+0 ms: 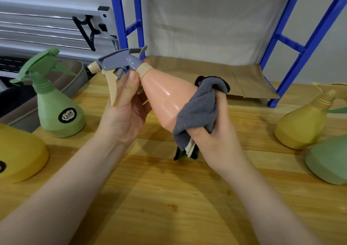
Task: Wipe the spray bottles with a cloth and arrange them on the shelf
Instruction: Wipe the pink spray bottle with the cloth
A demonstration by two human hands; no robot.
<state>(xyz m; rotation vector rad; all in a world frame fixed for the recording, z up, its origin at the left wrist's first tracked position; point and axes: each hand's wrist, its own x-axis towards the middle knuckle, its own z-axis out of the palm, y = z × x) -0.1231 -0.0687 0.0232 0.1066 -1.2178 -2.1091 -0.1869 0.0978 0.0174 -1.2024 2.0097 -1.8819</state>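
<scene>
A pink spray bottle (165, 98) with a grey and beige trigger head is held tilted above the wooden table (169, 197), nozzle pointing left. My left hand (127, 109) grips its neck just below the trigger head. My right hand (214, 130) holds a grey cloth (199, 111) wrapped round the bottle's wide base. A green spray bottle (56, 101) stands upright at the left. At the near left edge sits a yellow bottle (20, 156). Another yellow bottle (302, 124) and a green one (328, 162) lie at the right.
A blue metal shelf frame (293, 41) stands at the back of the table, with brown cardboard (234, 73) on its lowest level. A grey-brown tub (75, 75) sits behind the upright green bottle. White slatted panels with a black bracket (88, 30) fill the back left.
</scene>
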